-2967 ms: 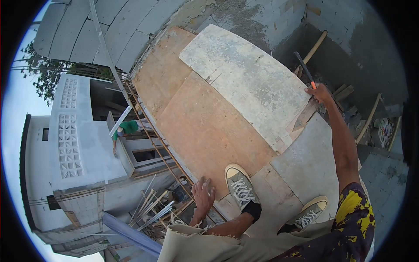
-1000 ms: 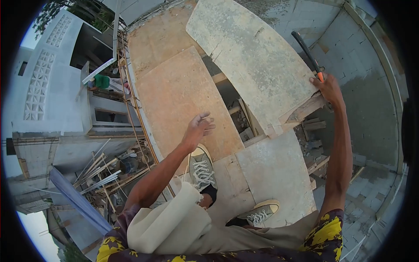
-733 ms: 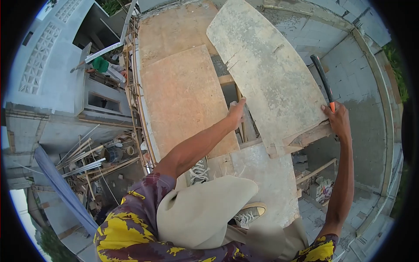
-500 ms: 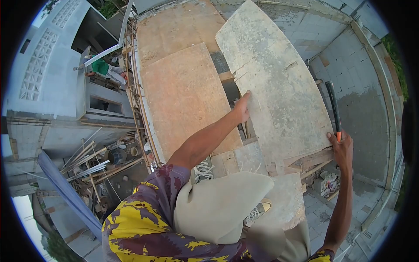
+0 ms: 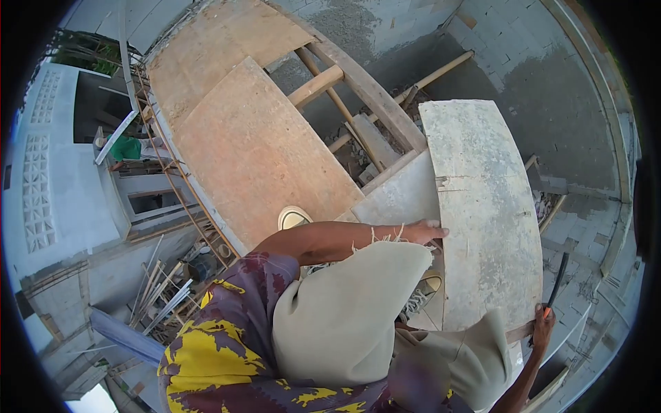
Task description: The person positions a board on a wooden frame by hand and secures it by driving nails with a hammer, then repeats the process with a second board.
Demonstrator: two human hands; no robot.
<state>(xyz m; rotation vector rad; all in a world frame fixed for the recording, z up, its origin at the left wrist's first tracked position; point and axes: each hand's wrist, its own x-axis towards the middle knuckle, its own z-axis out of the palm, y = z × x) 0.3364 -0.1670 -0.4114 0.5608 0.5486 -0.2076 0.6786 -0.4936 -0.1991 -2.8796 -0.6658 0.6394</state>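
A grey, weathered plywood sheet (image 5: 485,206) lies in front of me to the right, its far end sticking out past the platform's edge. My left hand (image 5: 425,231) is closed on its left edge, thumb on top and the other fingers partly hidden. At the near right corner my right hand (image 5: 542,327) grips the sheet's edge. That same hand also holds a black tool with an orange part (image 5: 558,282), which points upward; its kind cannot be made out. Both my shoes, one showing its toe (image 5: 294,217), stand on boards beside the sheet.
Brown plywood panels (image 5: 255,131) cover the deck to the left. An opening with timber beams (image 5: 382,93) and a round pole (image 5: 317,86) drops to rubble below. Block walls (image 5: 530,55) rise right. A person in green (image 5: 126,147) works beyond the rebar (image 5: 172,172) on the left.
The plywood sheet has shifted right and toward me with both hands on it, uncovering the beams and the opening. My view has turned, and one shoe now shows on the brown panel.
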